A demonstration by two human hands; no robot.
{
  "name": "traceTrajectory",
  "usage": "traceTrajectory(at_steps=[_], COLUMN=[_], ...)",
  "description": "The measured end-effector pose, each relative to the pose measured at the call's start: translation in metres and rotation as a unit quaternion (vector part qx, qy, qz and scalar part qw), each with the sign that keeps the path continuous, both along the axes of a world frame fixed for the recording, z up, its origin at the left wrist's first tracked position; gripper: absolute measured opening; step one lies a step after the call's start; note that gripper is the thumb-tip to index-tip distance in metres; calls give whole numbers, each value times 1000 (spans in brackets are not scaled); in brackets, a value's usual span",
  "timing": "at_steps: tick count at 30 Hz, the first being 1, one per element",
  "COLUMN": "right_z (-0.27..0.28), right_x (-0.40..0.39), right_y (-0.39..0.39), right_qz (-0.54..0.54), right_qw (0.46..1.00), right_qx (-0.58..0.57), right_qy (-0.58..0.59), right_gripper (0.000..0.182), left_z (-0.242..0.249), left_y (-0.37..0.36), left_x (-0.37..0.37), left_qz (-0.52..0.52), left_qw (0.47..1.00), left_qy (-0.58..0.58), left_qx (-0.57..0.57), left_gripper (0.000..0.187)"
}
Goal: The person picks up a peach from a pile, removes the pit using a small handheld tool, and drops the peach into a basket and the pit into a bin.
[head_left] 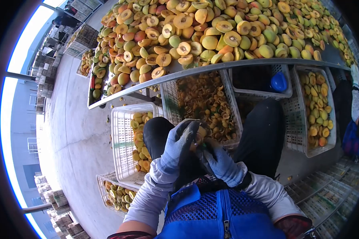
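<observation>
My left hand [177,145], in a blue-grey glove, is closed around a halved peach [200,134] in front of my knees. Close against it is my right hand [224,162], also gloved, its fingers curled together at the fruit. Whatever my right fingers grip is dark and mostly hidden, so I cannot make out its kind. Below both hands, between my knees, stands a crate of brownish peels and scraps [203,103]. Many halved yellow-orange peaches [183,21] are heaped on the metal-edged table [211,65] ahead.
White crates of peach halves stand left [116,135], lower left [101,185] and right [334,119]. A dark-lined crate [249,94] with a blue item [279,81] sits under the table. Another person's sleeve [357,104] shows at far right. Stacked crates [80,41] stand behind left.
</observation>
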State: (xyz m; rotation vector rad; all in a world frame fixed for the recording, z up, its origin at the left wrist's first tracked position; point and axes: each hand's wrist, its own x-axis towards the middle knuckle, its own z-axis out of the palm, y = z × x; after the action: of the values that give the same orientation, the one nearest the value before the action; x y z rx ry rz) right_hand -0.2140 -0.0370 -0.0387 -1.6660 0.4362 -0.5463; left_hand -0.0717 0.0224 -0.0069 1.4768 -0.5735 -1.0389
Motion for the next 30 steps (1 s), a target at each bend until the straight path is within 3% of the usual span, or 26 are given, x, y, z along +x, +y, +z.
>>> traceTrajectory(at_steps=[1, 2, 3, 4, 5, 6, 7, 8, 9, 11, 13, 15, 16, 17, 18, 19, 22, 23, 24, 25, 26, 27, 29, 30], right_z=[0, -1, -3, -4, -5, -6, -5, -3, -3, -5, -5, -3, -4, -6, -8, -9, -5, 5, 10, 6, -2, -6, 0, 1], right_x=[1, 1, 1, -1, -3, -5, -7, -8, -8, -9, -8, -4, -2, 1, 1, 1, -1, 0, 1, -3, -7, -9, -8, -7], right_y=[2, 3, 3, 3, 0, -2, -3, -3, -3, -1, 1, 5, 9, 14, 18, 19, 18, 14, 11, 10, 7, 5, 5, 5], right_qz=[2, 45, 86, 84, 125, 164, 165, 196, 225, 225, 225, 128, 128, 95, 59, 59, 72, 76, 78, 77, 169, 256, 236, 254], right_qw=[1000, 977, 909, 909, 825, 715, 715, 677, 636, 630, 626, 740, 741, 853, 934, 934, 906, 846, 774, 772, 687, 587, 607, 558], right_qx=[0, 207, 403, 405, 551, 679, 679, 709, 737, 742, 746, 659, 658, 514, 352, 352, 414, 525, 627, 629, 706, 766, 759, 789], right_qy=[-2, 28, 58, 60, 28, -6, -2, -21, -41, -36, -33, 29, 28, 7, -13, -14, 57, 49, 41, 43, -7, -57, -11, -47], right_gripper=[28, 29, 31, 31, 34, 38, 38, 36, 35, 34, 32, 27, 27, 31, 35, 35, 33, 34, 35, 35, 35, 35, 41, 40], left_z=[-5, -8, -10, -12, -12, -9, -8, -8, -10, -12, -13, -11, -10, -9, -9, -8, -8, -12, -18, -20, -20, -18, -14, -11], left_y=[1, 1, 0, 0, 0, 0, 0, 2, 2, 5, 6, 6, 6, 5, 6, 6, 6, 5, 5, 6, 4, 1, 3, 1], left_x=[2, 2, 1, -2, -5, -8, -9, -10, -10, -9, -5, -5, -5, -5, -9, -11, -14, -13, -10, -10, -9, -7, -10, -12], left_qz=[-3, -3, -11, -20, -20, 5, 32, 34, 29, 25, -4, -8, -13, -14, 19, 52, 67, 67, 47, 29, 29, 5, -14, -6], left_qw=[1000, 1000, 986, 952, 953, 976, 990, 990, 988, 986, 964, 961, 958, 957, 977, 990, 985, 985, 970, 949, 949, 950, 950, 990], left_qy=[-18, -19, -160, -295, -292, -211, -130, -130, -146, -163, -262, -274, -286, -287, -211, -133, -161, -160, -232, -302, -301, -300, -297, -124], left_qx=[1, 1, -38, -76, -76, -59, -41, -40, -38, -35, -38, -28, -18, -21, -15, -8, -12, -12, -50, -86, -84, -91, -93, -72], left_gripper=[27, 27, 26, 25, 25, 24, 23, 23, 22, 22, 21, 21, 21, 21, 20, 20, 22, 22, 23, 24, 24, 24, 25, 25])
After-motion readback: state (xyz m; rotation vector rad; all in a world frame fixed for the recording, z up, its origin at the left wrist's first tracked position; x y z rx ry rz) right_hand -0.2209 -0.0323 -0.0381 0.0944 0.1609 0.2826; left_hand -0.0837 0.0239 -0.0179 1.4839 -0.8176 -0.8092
